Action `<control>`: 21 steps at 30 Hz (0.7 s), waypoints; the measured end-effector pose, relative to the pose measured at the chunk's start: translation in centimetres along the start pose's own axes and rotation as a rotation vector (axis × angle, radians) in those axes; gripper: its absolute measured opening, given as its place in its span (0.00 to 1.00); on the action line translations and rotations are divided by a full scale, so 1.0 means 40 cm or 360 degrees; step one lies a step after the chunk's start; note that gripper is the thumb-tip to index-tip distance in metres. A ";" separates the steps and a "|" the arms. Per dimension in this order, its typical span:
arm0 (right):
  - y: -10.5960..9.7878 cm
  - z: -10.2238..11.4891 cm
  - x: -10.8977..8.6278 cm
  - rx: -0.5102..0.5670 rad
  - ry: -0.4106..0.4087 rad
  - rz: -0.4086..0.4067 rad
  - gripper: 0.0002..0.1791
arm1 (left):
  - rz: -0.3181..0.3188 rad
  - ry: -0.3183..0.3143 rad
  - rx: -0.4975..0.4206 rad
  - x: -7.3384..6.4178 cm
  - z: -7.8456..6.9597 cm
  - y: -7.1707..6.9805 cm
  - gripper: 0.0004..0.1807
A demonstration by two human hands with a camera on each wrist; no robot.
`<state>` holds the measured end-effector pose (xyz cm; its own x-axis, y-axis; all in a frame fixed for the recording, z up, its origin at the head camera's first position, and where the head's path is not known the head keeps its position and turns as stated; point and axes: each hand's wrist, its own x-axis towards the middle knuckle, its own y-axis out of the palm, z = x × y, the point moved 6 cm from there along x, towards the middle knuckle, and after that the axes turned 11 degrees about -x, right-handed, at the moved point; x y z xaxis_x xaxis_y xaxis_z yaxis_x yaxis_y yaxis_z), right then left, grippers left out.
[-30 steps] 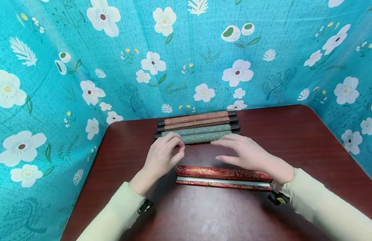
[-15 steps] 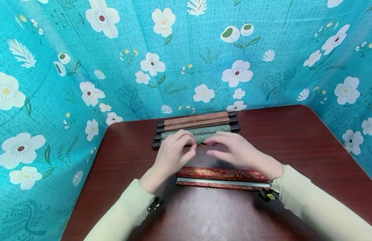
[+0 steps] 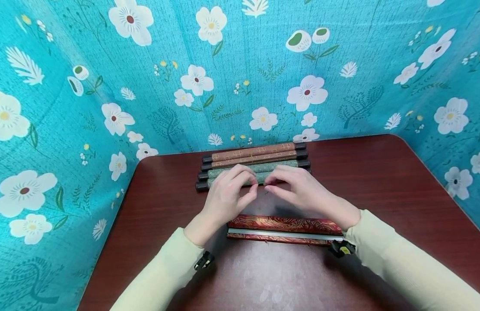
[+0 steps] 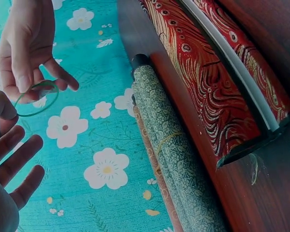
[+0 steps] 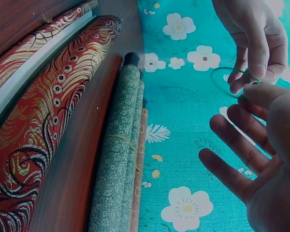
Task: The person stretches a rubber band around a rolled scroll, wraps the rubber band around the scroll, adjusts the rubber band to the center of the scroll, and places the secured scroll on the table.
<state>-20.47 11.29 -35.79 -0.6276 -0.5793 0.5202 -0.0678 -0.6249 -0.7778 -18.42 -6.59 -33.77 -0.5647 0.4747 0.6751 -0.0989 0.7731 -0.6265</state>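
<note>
Below the head view's centre a red brocade box (image 3: 286,223) is seen; above it, green scrolls (image 3: 264,167) are laid. At mid-frame, by the left hand (image 3: 230,190) and the right hand (image 3: 298,188), fingertips close together, a thin green band (image 4: 57,94) is pinched.

No legible text, labels, brands, numbers or signs on anything in all three views.

Holds sleeved forearms (image 3: 162,265) angled in from near left and near right, pinching with left hand (image 3: 227,193) and right hand (image 3: 303,189) close together.
</note>
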 end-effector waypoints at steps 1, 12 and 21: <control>0.000 0.000 0.001 -0.0008 -0.0010 -0.0012 0.06 | -0.0003 0.0000 -0.0003 0.000 0.001 0.001 0.03; -0.007 -0.006 0.005 -0.0015 -0.0073 -0.0053 0.02 | 0.0020 -0.0017 -0.0007 -0.006 0.011 0.011 0.03; -0.010 -0.008 0.007 -0.0036 -0.0096 -0.0068 0.03 | 0.0048 -0.0105 -0.0056 -0.027 0.031 0.024 0.12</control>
<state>-20.86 11.56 -35.45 -0.5758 -0.5832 0.5730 -0.1117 -0.6382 -0.7617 -18.91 -6.88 -35.57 -0.6200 0.4699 0.6283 -0.0531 0.7739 -0.6311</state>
